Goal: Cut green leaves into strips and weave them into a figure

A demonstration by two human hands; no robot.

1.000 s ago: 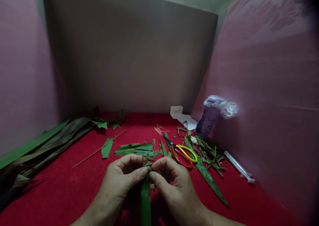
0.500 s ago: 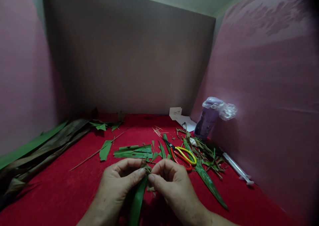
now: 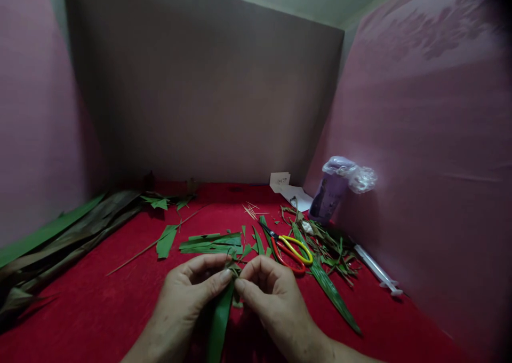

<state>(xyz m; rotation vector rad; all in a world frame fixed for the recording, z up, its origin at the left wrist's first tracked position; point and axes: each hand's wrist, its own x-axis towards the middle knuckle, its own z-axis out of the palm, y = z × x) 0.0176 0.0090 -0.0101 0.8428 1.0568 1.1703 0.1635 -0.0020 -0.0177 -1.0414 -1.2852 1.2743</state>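
Between thumb and fingers, my left hand [image 3: 188,293] pinches a folded bundle of leaf pieces [image 3: 233,267], part green and part dry brown. A long green leaf strip [image 3: 220,320] hangs down from it toward me. My right hand [image 3: 276,293] is closed at the same bundle, its thumb and forefinger tips pressed against the right side. The fingers hide most of the fold. Just beyond my hands lie cut green leaf strips [image 3: 212,243]. Scissors [image 3: 288,248] with one yellow and one red handle rest to the right, close to my right hand.
Long dried leaves [image 3: 80,240] line the left side. A thin stick [image 3: 148,250] crosses a leaf piece. Toothpicks [image 3: 252,211], leaf scraps [image 3: 332,251], a syringe [image 3: 378,269], white paper [image 3: 296,196] and a plastic-wrapped purple cup [image 3: 330,192] lie or stand farther back and right on red cloth [image 3: 80,320].
Both hands keep their hold on the leaf bundle, with only slight finger shifts. The surroundings have slid slightly left in view as the camera moved.
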